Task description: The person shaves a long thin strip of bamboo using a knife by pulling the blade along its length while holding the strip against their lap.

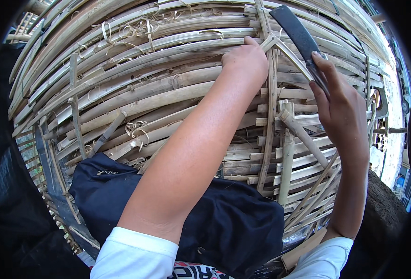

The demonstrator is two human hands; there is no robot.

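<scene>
My left hand (246, 59) is closed around a pale bamboo strip (291, 56) above the slatted bamboo surface. Just past my fingers the strip bends sharply, and its other length slopes down to my right hand (342, 109). That hand grips a broad knife (294, 29) with a dark, square-ended blade pointing up and to the left. My index finger lies along the base of the blade. Whether the right fingers also pinch the strip's end, I cannot tell. The handle is mostly hidden by my hand.
Long split bamboo slats (140, 95) run across under my hands, with curled shavings (135, 30) on them. An upright bamboo strip (268, 116) crosses the slats. Dark cloth (233, 218) covers my lap. Thin loose strips (312, 200) lean at the lower right.
</scene>
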